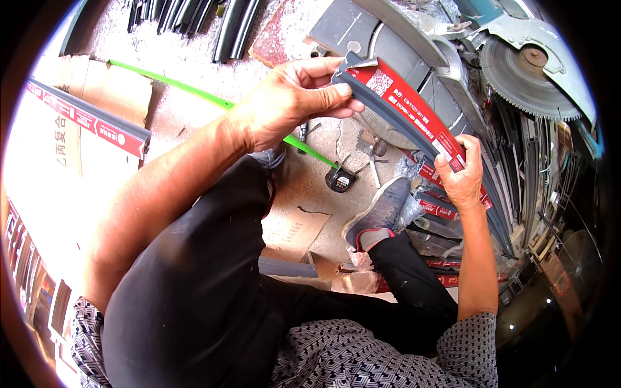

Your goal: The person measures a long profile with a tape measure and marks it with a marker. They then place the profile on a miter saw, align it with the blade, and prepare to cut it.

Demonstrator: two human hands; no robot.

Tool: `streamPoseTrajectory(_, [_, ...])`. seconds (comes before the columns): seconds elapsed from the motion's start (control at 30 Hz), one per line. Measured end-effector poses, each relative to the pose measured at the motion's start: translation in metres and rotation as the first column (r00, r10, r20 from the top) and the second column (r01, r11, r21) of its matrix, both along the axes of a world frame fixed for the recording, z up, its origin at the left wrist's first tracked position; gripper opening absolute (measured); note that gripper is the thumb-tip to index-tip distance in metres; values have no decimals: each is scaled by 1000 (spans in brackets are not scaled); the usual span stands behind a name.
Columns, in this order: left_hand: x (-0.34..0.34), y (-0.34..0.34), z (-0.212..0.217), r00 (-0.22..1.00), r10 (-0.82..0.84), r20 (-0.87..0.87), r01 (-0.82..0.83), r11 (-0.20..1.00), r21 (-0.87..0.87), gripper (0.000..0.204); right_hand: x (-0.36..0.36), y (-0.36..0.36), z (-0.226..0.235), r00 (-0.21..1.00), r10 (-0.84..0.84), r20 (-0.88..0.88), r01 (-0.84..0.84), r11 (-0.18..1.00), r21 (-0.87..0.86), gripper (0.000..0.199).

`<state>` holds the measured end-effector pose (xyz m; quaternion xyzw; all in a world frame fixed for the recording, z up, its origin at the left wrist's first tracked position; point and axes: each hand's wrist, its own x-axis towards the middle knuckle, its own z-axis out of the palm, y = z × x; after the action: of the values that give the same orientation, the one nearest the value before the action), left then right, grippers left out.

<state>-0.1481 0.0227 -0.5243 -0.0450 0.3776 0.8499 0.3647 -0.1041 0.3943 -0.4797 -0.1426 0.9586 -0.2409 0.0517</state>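
Left hand (294,97) is pinching the film (401,97) at the profile (388,113) end, upper centre; right hand (462,174) is gripping lower; peeling slowly seems best.

Matt grey metal profile (414,123) with glossy red film, toothed steel saw blade (525,79), rough concrete floor (187,58)

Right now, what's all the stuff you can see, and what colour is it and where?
metal strip: one, grey with red film, held between both hands
saw blade: one, silver, top right
tape measure: one, black with green tape, on the floor at centre
second strip: one, grey and red, on cardboard at left
cardboard: brown, left
shoe: one, grey, centre
left hand: pinches the strip's top end
right hand: grips the strip lower down
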Motion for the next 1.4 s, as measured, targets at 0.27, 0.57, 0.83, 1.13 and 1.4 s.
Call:
streamPoseTrajectory(0.27, [1, 0, -2, 1000, 19, -11, -19, 1000, -14, 43, -3, 5, -8, 998, -62, -26, 61, 997, -39, 17])
streamPoseTrajectory(0.57, [2, -3, -7, 999, -23, -49, 23, 1000, -13, 51, -15, 9, 2, 980, -99, 171, 121, 985, -122, 23])
streamPoseTrajectory(0.83, [0, -5, -4, 992, -72, -104, 66, 996, -52, 63, -18, 11, 5, 971, -106, 215, 140, 978, -152, 26])
streamPoseTrajectory(1.13, [1, -6, -4, 995, -63, -80, 61, 998, -32, 65, -19, 9, 10, 980, -67, 187, 92, 988, -126, 27])
streamPoseTrajectory(1.4, [1, -5, -5, 990, -76, -123, 63, 992, -110, 64, -18, 6, 8, 959, -89, 270, 126, 985, -121, 28])
